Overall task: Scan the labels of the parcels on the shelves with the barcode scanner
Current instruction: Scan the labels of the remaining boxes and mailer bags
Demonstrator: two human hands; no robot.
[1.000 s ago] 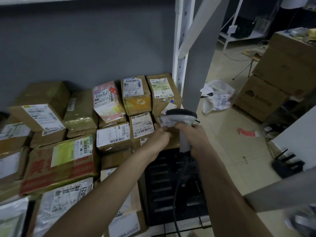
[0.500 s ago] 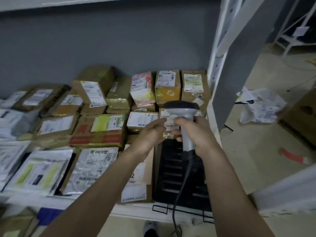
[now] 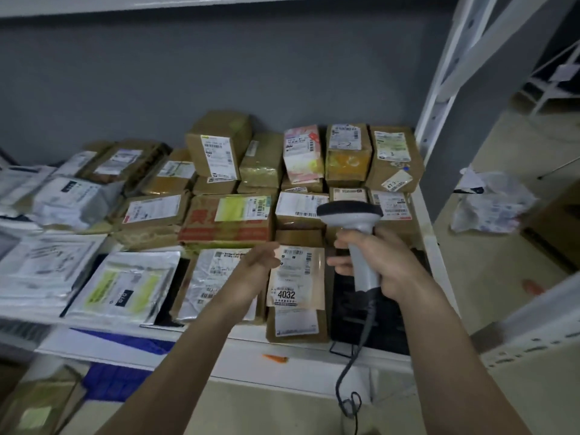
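wall: flat grey [image 3: 219,73] behind rack | rack: white steel upright [image 3: 439,98], perforated | floor: pale beige tiles [image 3: 489,246] | light: dim | far right: second white rack [image 3: 552,80], crumpled white bag [image 3: 492,205] on floor

Grey barcode scanner [image 3: 354,221] upright, head over labelled brown parcels [image 3: 226,221] crowding white shelf [image 3: 282,356].

Your right hand [image 3: 381,262] grips the grey handle of the barcode scanner [image 3: 353,229], its dark head raised over the brown parcels at the right end of the shelf [image 3: 251,350], cable hanging down past the shelf edge. Your left hand [image 3: 259,257] reaches out beside it, over a silver mailer [image 3: 216,282] and just beside the parcel labelled 4032 [image 3: 295,287]. A red-printed carton [image 3: 227,219] lies just behind it.
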